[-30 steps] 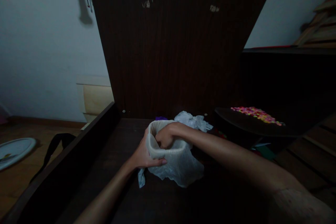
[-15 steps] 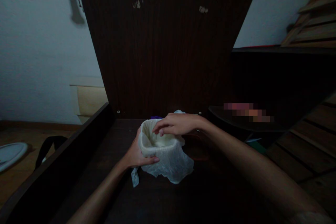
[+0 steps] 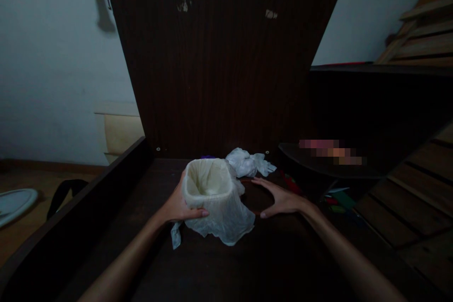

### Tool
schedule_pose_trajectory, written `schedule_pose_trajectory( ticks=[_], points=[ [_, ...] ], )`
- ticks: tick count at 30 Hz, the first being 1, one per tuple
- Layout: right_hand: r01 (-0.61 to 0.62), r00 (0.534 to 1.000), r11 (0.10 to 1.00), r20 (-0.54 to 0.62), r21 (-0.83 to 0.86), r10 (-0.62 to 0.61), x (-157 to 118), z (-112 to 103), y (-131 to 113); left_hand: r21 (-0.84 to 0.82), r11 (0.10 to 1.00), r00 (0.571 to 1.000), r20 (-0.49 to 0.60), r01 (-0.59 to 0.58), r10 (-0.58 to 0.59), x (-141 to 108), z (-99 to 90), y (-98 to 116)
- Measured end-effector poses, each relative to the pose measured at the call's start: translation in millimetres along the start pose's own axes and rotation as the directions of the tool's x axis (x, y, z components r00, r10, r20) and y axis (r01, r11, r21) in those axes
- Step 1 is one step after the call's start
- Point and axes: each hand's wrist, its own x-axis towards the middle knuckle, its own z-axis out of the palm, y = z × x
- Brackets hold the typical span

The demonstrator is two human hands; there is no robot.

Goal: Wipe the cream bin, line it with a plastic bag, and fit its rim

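A small bin (image 3: 226, 203) with rounded corners stands on the dark wooden surface, lined with a whitish plastic bag folded over its rim. The bag's loose edge hangs down outside, and a twisted end sticks out at the lower left. My left hand (image 3: 180, 205) grips the bin's left side, thumb across the front; its other fingers are mostly hidden behind. To the right of the bin, my right hand (image 3: 281, 198) is open, thumb and fingers spread, apart from the bag. Behind the bin lies a crumpled white plastic bag (image 3: 242, 163).
A tall dark wooden panel (image 3: 219, 66) rises behind. A raised board (image 3: 88, 203) edges the surface on the left. At right stands a dark shelf (image 3: 329, 167) with a blurred-out patch, and small green and red items (image 3: 338, 200) lie beneath it. Something purple (image 3: 208, 156) shows behind the bin.
My right hand has left the bin's rim and moved right and down, its fingers spreading. The crumpled bag behind now shows more fully. My left hand keeps its hold on the bin.
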Motion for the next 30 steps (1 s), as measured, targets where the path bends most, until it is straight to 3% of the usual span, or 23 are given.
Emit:
schedule_pose_trajectory(
  ticks=[5, 11, 18, 23, 27, 30],
  points=[
    [-0.06, 0.998, 0.988, 0.011, -0.143, 0.062, 1, 13, 7, -0.025, 1.0, 1.0, 0.023, 0.003, -0.002, -1, -1.4, 1],
    [-0.039, 0.996, 0.995, -0.086, -0.089, 0.032, -6, 12, 12, -0.048, 0.999, 1.0, 0.029, -0.006, 0.007, -3, -2.3, -1],
    [-0.104, 0.942, 0.987, -0.33, -0.126, 0.057, -36, -26, 10, -0.036, 0.999, 0.999, 0.043, 0.008, -0.007, -2, -2.7, -2],
    [0.013, 0.903, 0.994, -0.425, -0.112, -0.06, -48, -52, -29, -0.009, 1.0, 0.999, 0.043, 0.004, -0.004, 0, -2.7, -2],
    [0.237, 0.871, 0.964, -0.412, -0.122, -0.267, -34, -52, -77, -0.037, 0.999, 0.999, 0.041, -0.009, 0.011, -1, -2.5, -7],
    [0.377, 0.85, 0.916, -0.339, -0.14, -0.402, -13, -45, -108, -0.059, 0.998, 0.999, 0.039, -0.022, 0.024, -2, -1.8, -8]
  ],
)
